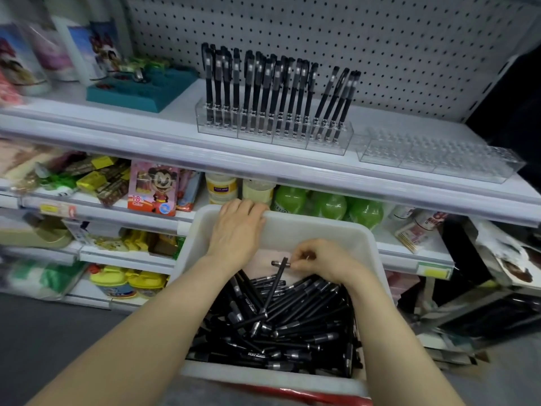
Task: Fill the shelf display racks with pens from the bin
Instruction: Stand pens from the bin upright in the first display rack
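A person's left hand (237,227) hooks its curled fingers over the far rim of a white, smooth-walled rectangular plastic bin (319,230), gripping it. Inside, the right hand (322,262) bends its fingertips together to pinch the end of a slim black pen (279,263), held level over the bin's pale floor, just beyond the heap. That heap of matte black pens with silver-banded grips (278,326) lies jumbled across the near half of the bin. On the white metal shelf (117,133) above, a clear acrylic display rack (275,133) holds rows of capped black pens (263,83) upright, with a few at its right end leaning. Just beside it to the right sits a second clear acrylic rack (439,156), its top studded with small holes. A grey perforated pegboard (380,39) backs the shelf, and glossy green rounded containers (328,203) line the shelf below.
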Demonstrator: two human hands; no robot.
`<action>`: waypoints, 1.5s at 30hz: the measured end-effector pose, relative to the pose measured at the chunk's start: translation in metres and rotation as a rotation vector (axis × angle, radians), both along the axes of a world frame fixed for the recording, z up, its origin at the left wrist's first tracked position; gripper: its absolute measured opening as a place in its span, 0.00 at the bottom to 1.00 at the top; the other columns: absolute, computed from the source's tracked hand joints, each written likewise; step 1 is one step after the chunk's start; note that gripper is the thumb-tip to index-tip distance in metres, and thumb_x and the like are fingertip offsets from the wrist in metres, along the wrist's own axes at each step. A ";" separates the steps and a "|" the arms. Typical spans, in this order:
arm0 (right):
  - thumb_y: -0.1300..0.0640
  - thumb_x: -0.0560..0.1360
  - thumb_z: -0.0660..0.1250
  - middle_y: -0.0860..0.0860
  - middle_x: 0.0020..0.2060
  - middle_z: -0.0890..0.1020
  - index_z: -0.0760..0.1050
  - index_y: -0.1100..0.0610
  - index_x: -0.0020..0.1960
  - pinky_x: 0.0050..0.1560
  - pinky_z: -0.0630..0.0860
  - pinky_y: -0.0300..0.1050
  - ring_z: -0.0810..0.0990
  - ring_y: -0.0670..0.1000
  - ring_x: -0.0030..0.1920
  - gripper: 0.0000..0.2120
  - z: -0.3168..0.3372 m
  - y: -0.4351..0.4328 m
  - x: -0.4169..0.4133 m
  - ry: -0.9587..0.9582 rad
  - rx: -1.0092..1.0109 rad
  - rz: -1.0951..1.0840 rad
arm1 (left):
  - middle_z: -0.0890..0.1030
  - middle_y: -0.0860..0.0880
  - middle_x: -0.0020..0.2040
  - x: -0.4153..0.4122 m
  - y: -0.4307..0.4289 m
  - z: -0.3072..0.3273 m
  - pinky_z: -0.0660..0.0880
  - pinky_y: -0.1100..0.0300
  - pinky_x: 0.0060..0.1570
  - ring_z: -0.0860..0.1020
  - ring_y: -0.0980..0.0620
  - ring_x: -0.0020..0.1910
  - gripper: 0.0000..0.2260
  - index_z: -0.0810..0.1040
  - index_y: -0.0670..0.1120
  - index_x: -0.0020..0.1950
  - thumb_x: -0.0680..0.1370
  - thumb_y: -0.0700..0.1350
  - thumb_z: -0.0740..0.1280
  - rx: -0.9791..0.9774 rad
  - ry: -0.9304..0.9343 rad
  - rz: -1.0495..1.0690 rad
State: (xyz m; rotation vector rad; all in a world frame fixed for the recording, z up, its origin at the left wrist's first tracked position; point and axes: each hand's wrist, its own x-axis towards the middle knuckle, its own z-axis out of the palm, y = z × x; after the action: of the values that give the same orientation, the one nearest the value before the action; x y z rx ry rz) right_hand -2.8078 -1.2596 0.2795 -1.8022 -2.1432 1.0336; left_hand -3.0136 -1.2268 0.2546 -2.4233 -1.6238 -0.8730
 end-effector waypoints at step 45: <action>0.56 0.77 0.68 0.55 0.42 0.84 0.78 0.58 0.52 0.48 0.80 0.55 0.83 0.57 0.42 0.07 0.146 0.167 -0.067 0.256 0.756 -0.390 | 0.74 0.44 0.60 -0.010 0.096 0.104 0.72 0.51 0.60 0.69 0.43 0.60 0.21 0.73 0.41 0.67 0.73 0.36 0.67 0.193 -0.015 0.077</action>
State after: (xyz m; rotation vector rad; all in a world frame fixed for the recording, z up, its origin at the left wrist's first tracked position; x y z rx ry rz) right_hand -2.8745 -1.0926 0.4258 -1.5048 -1.6100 0.2719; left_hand -3.0240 -1.1307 0.3591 -2.2163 -1.5472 -0.9876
